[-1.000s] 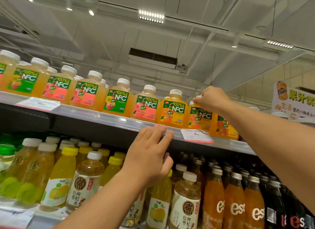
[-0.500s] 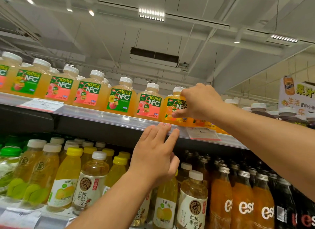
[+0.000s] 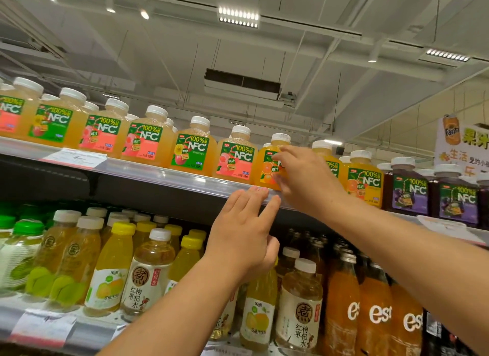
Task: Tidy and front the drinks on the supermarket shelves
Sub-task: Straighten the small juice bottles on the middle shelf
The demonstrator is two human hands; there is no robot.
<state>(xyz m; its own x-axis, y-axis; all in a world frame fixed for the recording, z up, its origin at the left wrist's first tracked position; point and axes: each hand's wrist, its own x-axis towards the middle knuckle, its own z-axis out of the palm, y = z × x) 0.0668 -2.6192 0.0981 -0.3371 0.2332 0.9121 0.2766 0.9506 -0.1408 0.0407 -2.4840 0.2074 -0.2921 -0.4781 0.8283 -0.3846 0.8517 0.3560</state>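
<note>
Right hand on an orange NFC juice bottle, top shelf.
The right hand (image 3: 301,178) grips the orange juice bottle (image 3: 267,167) standing at the top shelf (image 3: 164,170) edge beside a peach NFC bottle (image 3: 234,157); the left hand (image 3: 243,236) rests flat, fingers straight, against the shelf's front rail.

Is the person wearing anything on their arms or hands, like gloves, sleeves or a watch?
No. Both forearms are bare as far as the picture shows, with no sleeves in view. The left hand has no glove, ring or watch that I can see, and neither does the right hand. The wrists are bare too. Any sleeve higher up would be out of the picture.
</note>
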